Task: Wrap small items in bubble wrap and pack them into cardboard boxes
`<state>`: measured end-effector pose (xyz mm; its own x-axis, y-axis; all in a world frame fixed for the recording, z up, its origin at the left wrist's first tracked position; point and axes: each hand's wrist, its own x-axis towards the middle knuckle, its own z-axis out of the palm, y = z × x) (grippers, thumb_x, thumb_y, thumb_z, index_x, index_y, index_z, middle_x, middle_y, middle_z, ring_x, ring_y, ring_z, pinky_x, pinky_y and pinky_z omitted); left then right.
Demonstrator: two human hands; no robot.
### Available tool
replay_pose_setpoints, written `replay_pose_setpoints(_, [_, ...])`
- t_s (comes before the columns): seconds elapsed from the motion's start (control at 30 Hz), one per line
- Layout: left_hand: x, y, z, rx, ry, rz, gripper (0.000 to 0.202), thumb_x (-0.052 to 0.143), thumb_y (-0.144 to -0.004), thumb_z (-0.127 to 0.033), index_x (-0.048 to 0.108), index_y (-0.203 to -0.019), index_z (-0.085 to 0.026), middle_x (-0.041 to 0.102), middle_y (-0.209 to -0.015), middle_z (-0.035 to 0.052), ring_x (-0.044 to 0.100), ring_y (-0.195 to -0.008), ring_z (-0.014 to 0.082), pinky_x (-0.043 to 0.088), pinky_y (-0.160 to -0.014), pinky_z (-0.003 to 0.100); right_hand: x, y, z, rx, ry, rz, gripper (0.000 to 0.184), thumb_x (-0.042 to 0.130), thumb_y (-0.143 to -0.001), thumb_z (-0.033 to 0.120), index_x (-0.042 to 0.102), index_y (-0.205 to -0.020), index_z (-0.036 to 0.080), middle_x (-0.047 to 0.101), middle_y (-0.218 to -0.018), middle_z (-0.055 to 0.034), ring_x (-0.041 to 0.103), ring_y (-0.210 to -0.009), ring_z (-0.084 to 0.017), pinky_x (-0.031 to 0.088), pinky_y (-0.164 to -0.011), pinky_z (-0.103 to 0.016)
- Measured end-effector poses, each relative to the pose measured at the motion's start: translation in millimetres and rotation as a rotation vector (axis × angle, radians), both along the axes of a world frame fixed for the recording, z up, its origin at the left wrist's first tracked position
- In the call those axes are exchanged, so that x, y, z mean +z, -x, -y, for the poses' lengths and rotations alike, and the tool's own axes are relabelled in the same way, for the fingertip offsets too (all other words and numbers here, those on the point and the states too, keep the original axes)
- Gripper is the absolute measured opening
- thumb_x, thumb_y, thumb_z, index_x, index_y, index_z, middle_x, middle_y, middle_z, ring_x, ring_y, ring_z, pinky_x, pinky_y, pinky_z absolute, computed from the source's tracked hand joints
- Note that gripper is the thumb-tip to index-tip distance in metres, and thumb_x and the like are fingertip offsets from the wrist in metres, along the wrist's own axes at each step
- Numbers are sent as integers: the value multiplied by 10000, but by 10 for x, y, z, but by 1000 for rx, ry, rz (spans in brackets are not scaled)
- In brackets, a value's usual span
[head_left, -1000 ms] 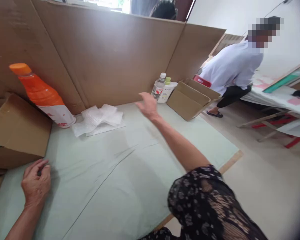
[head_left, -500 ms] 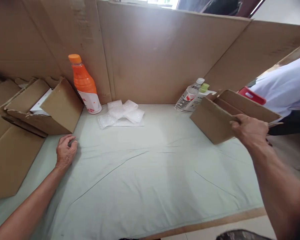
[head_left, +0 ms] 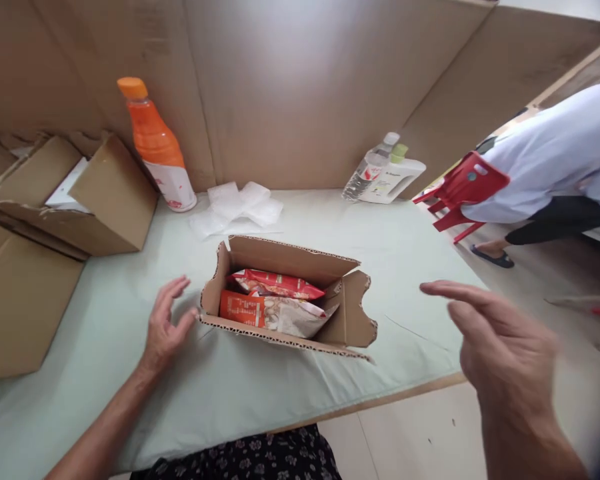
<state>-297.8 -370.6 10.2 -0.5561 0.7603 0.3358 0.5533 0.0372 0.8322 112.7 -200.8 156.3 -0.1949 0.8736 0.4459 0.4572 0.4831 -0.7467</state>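
An open cardboard box [head_left: 285,340] stands in the middle of the cloth-covered table, its flaps raised. Inside lie a red food packet [head_left: 285,285] and, in front of it, an orange and whitish packet [head_left: 270,313]. My left hand [head_left: 166,327] is open beside the box's left end, fingers apart, the thumb tip close to its corner; whether it touches cannot be told. Off to the right of the box, over the table edge, my right hand [head_left: 505,347] is open with fingers stretched out, slightly blurred, holding nothing visible.
Bubble wrap pieces [head_left: 237,207] lie behind the box. An orange bottle [head_left: 160,150] stands back left, beside cardboard boxes [head_left: 115,200]. A clear bottle [head_left: 367,170] and a white jug [head_left: 393,183] stand back right. A person [head_left: 560,160] is near a red chair [head_left: 473,183].
The box has moved from the table's right side to the middle, and my right hand has let go of it. My left hand has shifted right and its fingers have spread.
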Motion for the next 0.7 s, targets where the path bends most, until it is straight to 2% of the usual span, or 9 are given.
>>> replay_pose_setpoints(0.07, [-9,-282,112,-106,1,118,559,659,-847,-433,597,-1354,-207,593,-1420,140,529,-1371,324,434,-1163,487,-376,21,-20,2,256,7,247,682,-891,473,788,-1033,300,786,-1064,-74,725,-1038,-305,561,-986,-503])
replay_pose_setpoints(0.13, [-40,-495,171,-152,23,223,610,665,-839,-432,574,-1392,-190,615,-1388,155,526,-1379,346,419,-1174,509,-805,151,57,110,449,-10,382,672,-853,550,782,-1082,264,791,-1070,-83,737,-1001,-297,602,-921,-467])
replay_pose_setpoints(0.2, [-70,-632,186,-167,44,293,643,668,-828,-436,565,-1406,-171,635,-1352,166,546,-1355,364,430,-1159,529,-1167,342,211,146,503,-44,446,639,-845,579,779,-1106,245,792,-1080,-96,728,-1036,-305,606,-925,-451])
replay_pose_setpoints(0.27, [-80,-694,187,-159,44,347,644,676,-822,-435,575,-1398,-164,637,-1353,168,560,-1338,369,441,-1146,526,-1383,547,363,130,503,-68,452,580,-875,572,780,-1105,237,791,-1082,-102,705,-1103,-316,586,-974,-454])
replay_pose_setpoints(0.33, [-68,-683,200,-113,21,423,633,695,-815,-442,593,-1372,-159,647,-1335,167,589,-1299,362,470,-1117,500,-1445,763,445,147,518,-79,465,523,-906,565,781,-1100,230,792,-1071,-99,694,-1118,-325,578,-983,-460])
replay_pose_setpoints(0.47, [-15,-451,263,122,-61,551,627,748,-784,-445,609,-1324,-160,702,-1156,131,661,-1139,319,536,-1005,432,-1338,1354,384,337,574,-135,525,491,-933,601,749,-1200,232,783,-1108,-69,680,-1128,-323,566,-992,-458])
replay_pose_setpoints(0.6, [-12,-71,295,373,-203,477,541,784,-736,-417,639,-1205,-188,685,-1071,68,642,-1058,252,499,-1010,378,-1265,2005,183,575,592,-141,584,477,-953,635,683,-1312,223,725,-1283,-72,633,-1238,-301,508,-1077,-453])
replay_pose_setpoints(0.7, [-102,110,310,459,-212,450,501,799,-721,-411,622,-1141,-203,663,-1039,43,628,-975,212,503,-963,354,-1250,2249,-89,725,552,-56,536,449,-990,586,691,-1291,214,710,-1315,-87,658,-1203,-268,509,-1067,-436])
